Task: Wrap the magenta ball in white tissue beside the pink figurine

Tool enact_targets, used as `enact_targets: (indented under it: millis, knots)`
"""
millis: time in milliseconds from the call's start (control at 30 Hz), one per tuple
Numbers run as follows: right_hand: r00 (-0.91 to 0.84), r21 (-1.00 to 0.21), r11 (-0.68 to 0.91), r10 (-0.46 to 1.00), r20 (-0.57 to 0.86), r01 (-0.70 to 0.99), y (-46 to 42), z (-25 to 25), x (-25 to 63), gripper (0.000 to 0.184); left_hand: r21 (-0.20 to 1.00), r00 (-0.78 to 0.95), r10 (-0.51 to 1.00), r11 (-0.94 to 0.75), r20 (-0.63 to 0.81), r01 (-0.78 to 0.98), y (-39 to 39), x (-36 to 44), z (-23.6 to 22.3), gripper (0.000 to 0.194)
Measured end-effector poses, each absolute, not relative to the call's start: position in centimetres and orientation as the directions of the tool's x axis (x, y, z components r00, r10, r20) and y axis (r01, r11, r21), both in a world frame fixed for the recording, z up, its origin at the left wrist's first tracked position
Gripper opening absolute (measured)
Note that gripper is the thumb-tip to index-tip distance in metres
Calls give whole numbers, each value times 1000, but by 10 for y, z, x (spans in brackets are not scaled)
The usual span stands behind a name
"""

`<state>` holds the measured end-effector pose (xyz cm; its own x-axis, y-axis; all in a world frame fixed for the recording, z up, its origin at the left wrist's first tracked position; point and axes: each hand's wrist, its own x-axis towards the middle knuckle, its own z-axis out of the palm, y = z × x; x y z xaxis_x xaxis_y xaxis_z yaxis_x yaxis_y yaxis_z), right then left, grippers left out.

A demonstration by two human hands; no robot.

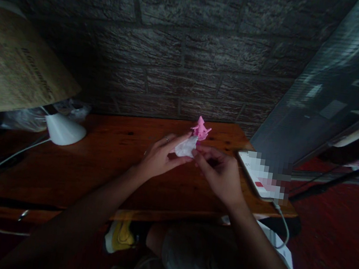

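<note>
Over the wooden table, a crumpled white tissue-like piece (185, 148) lies between the thumb and fingers of my left hand (160, 155). From the other side, my right hand (222, 172) pinches its edge with thumb and forefinger, the other fingers curled. Just beyond the white piece shows a small bright pink toy figure (201, 129) with a pointed top and arms spread to the sides. Its lower part is hidden, and I cannot tell whether it stands on the table or is touched by the hands. A ring sits on one left finger.
Right of my hands, a phone (257, 174) with a cable lies on the wooden table (122, 162). At the left stand a white cone-shaped lamp base (64, 129) and a large brown paper shade or bag (19, 63). A dark brick wall (184, 55) rises behind.
</note>
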<state>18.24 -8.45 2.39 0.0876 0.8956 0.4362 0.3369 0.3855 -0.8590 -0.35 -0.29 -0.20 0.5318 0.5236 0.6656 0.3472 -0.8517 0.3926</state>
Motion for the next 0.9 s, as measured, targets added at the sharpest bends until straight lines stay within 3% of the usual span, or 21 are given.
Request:
enact_targets:
  millis: [233, 367, 900]
  knots:
    - [51, -676, 473, 798, 601, 565, -86, 28, 190, 16, 380, 525, 515, -856, 677, 350, -3, -2, -3, 66]
    - [-9, -584, 525, 748, 664, 619, -88, 34, 192, 21, 383, 526, 519, -854, 674, 352, -3, -2, -3, 64]
    - [-40, -711, 504, 828, 560, 491, -84, 29, 196, 21, 335, 543, 517, -852, 662, 403, -7, 0, 0, 59]
